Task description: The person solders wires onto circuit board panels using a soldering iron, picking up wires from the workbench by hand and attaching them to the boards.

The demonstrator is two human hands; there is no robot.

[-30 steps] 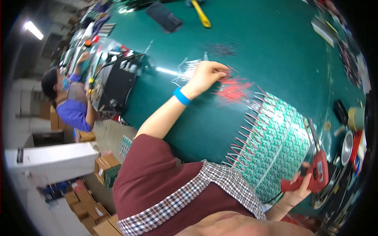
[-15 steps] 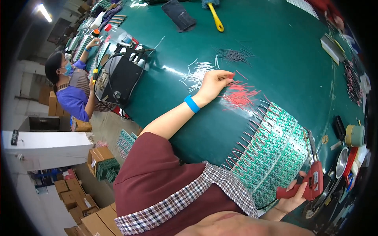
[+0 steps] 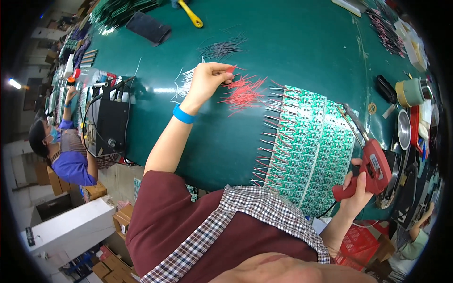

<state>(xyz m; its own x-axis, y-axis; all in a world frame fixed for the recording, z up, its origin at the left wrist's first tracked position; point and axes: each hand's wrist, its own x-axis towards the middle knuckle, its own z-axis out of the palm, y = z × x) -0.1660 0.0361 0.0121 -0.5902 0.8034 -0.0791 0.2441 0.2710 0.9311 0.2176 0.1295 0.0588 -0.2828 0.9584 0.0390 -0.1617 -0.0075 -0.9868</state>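
My left hand (image 3: 207, 80), with a blue wristband, pinches a short red wire (image 3: 230, 69) just above a loose pile of red wires (image 3: 245, 92) on the green table (image 3: 292, 42). White wires (image 3: 185, 80) lie beside that hand and dark wires (image 3: 224, 48) lie farther off. A panel of green circuit boards (image 3: 311, 146) with red and black wires sticking out of its left edge lies near me. My right hand (image 3: 356, 188) grips a red soldering gun (image 3: 373, 165) by its handle, the metal tip over the panel's right side.
A black power unit (image 3: 111, 125) with cables stands at the table's left edge. A yellow-handled tool (image 3: 191, 13) and a dark pouch (image 3: 150, 28) lie far off. Tape rolls and a metal bowl (image 3: 405, 127) crowd the right side. Another person (image 3: 66, 155) works at the left.
My left hand has lifted off the red wire pile with one red wire pinched. The view has swung, so the panel and soldering gun sit higher and more central.
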